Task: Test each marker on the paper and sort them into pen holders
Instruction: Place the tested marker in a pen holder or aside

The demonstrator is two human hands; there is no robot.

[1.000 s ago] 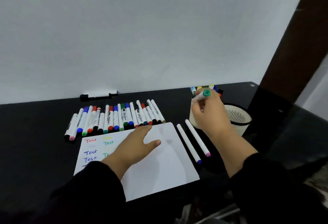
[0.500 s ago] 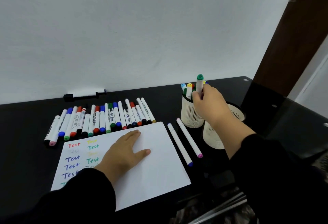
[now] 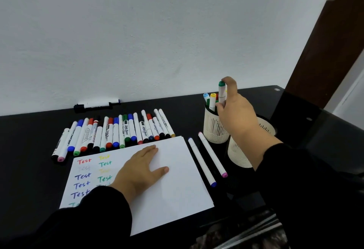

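Note:
My right hand [image 3: 234, 108] grips a white marker with a green cap [image 3: 222, 91], upright, its lower end inside the left pen holder [image 3: 213, 128] among several other markers. One fingertip rests on the cap. A second cream pen holder [image 3: 239, 155] stands closer, mostly hidden by my right forearm. My left hand [image 3: 140, 168] lies flat on the white paper [image 3: 177, 185], which carries coloured "Test" words at its left. A row of several markers [image 3: 118, 132] lies behind the paper.
Two slim white markers [image 3: 206, 159] lie between the paper and the holders. A black marker [image 3: 96, 105] lies by the wall at the back. The black table [image 3: 29, 150] ends at the right near a dark brown post [image 3: 325, 41].
My right hand has carried the green-capped marker from above the holders down into the left holder, one finger now on its cap. The camera view shifted; my left hand stays on the paper.

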